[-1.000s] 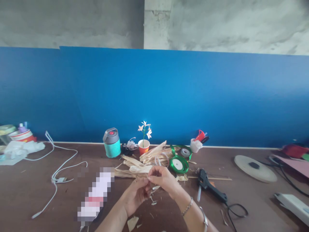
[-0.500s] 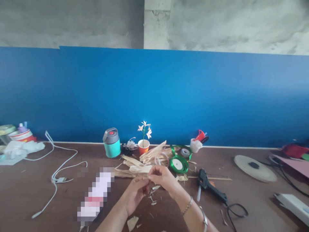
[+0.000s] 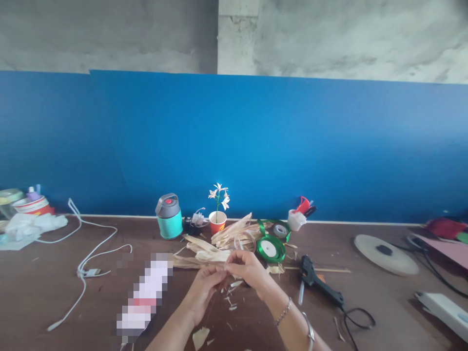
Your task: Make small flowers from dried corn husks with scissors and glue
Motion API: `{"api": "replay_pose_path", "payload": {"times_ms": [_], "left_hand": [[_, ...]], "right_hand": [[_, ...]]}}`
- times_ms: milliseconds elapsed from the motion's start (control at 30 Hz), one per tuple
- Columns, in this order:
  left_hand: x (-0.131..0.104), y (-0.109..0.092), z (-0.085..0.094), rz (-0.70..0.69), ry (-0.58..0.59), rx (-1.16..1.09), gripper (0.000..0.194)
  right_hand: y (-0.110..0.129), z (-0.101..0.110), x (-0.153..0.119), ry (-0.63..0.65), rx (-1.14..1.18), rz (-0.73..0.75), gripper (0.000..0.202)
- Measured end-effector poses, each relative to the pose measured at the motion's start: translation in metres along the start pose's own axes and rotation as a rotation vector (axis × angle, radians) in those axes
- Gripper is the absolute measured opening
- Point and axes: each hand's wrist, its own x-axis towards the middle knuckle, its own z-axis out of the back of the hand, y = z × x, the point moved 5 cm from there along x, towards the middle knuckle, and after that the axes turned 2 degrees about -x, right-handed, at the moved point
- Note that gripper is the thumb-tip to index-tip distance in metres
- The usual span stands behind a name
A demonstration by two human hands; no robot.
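Observation:
My left hand and my right hand meet above the middle of the table, thumbs and fingertips pinched close together. Whatever lies between the fingertips is too small to make out; a faint thin strand seems to hang below the left fingers. Just behind the hands lie dried corn husks in a pale heap. Right of them stand a green ribbon spool and a small tape roll. Under my hands, husk scraps are scattered, with a larger piece nearer the front.
A black glue gun with its cord lies right of my right hand. Behind stand a paper cup with white flowers, a turquoise flask and a white pen cup. White cables lie left; a round disc right.
My left fingers have curled in slightly and turned beneath the right fingertips. The right hand and the things on the table stay in place.

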Motion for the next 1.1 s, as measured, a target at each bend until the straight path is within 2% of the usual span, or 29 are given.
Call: {"api": "replay_pose_path", "payload": {"times_ms": [167,867,1100], "left_hand": [[-0.0012,0.0005,0.0012,0.003,-0.045,-0.006,0.022],[-0.0034,-0.0007,0.0012,0.020,-0.092,0.033,0.021],[-0.0043,-0.0058,-0.0016,-0.019,-0.054,0.091,0.020]], "right_hand": [[-0.0013,0.0007,-0.0003,-0.004,-0.002,-0.010,0.008],[0.0004,0.0019,-0.0003,-0.021,-0.018,-0.026,0.006],[0.0003,0.0023,-0.0002,-0.022,-0.025,-0.036,0.006]]}}
